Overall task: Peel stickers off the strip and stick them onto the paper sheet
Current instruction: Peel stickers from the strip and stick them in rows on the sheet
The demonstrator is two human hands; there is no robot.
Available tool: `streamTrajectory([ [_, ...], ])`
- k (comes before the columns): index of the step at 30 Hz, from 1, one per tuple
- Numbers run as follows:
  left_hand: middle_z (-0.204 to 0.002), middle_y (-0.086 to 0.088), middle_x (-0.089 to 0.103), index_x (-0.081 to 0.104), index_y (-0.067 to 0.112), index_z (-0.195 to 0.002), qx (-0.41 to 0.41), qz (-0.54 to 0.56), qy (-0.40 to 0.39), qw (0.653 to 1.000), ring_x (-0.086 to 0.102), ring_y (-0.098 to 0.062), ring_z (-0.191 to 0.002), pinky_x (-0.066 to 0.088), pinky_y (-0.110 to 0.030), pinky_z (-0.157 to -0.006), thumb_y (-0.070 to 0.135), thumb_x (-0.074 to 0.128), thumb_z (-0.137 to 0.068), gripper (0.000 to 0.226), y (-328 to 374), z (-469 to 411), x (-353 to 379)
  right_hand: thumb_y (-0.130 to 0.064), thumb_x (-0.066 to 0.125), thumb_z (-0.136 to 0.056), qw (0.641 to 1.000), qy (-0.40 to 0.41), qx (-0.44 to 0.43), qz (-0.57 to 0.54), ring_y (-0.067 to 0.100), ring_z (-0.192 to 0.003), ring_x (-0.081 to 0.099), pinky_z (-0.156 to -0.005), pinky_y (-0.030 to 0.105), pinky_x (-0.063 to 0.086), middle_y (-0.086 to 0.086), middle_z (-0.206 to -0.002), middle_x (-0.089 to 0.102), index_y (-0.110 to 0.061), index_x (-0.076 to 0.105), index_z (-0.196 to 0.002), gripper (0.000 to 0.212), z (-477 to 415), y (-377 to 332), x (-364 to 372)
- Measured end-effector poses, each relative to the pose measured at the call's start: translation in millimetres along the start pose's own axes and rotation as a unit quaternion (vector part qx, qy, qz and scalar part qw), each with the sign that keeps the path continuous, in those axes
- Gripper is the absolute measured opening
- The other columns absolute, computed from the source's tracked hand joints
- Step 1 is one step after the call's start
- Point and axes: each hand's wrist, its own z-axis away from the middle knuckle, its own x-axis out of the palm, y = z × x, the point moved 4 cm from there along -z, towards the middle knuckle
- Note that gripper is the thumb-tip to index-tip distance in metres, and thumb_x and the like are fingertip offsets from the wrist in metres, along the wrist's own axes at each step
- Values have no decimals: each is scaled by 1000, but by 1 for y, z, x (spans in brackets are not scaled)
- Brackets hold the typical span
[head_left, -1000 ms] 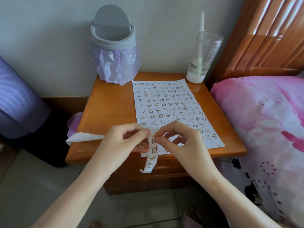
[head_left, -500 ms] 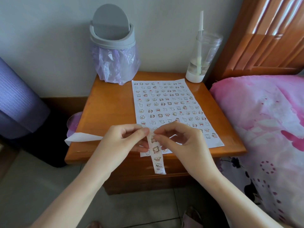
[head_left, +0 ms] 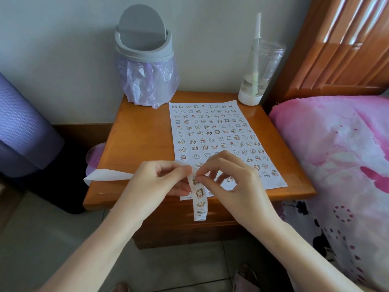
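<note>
The strip (head_left: 199, 197) hangs just in front of the nightstand's near edge, over the lower border of the paper sheet (head_left: 271, 182), with several stickers on it. The left hand (head_left: 155, 182) pinches it at the bend between thumb and forefinger, and the bare backing (head_left: 105, 175) trails off to the left. The right hand (head_left: 235, 186) pinches the top sticker (head_left: 195, 179) with curled thumb and fingertip. Whether its edge has lifted is too small to tell.

The sheet lies flat on the nightstand (head_left: 136, 133) and is filled with rows, so little free space is left near the front. A hurried pull could tear the sticker or fold it onto itself. The loose end could swing and catch. A lidded bin (head_left: 145, 60) and a clear cup (head_left: 259, 70) stand well behind.
</note>
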Motion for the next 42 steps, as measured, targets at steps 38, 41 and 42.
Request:
streamTrajectory([
  [38, -82, 8, 73, 64, 16, -91, -5, -127, -11, 992, 72, -14, -63, 59, -25, -54, 19, 51, -94, 13, -15, -6, -2, -23, 71, -80, 957, -161, 240, -18, 11, -73, 64, -68, 20, 52, -2, -80, 71, -19, 71, -83, 5, -2, 50, -25],
  [41, -81, 11, 72, 64, 18, -91, -2, -131, -8, 991, 72, -12, -62, 58, -23, -52, 19, 51, -95, 13, -14, -5, -2, -23, 71, -80, 959, -158, 234, -10, 11, -72, 63, -66, 18, 51, -2, -80, 71, -19, 71, -83, 5, -2, 49, -25],
  [42, -81, 11, 72, 64, 18, -90, -2, -130, -7, 991, 72, -12, -61, 57, -22, -51, 18, 51, -95, 14, -14, -6, -2, -23, 71, -80, 960, -157, 233, -9, 10, -72, 63, -65, 17, 50, -2, -80, 71, -18, 71, -83, 5, -2, 49, -25],
])
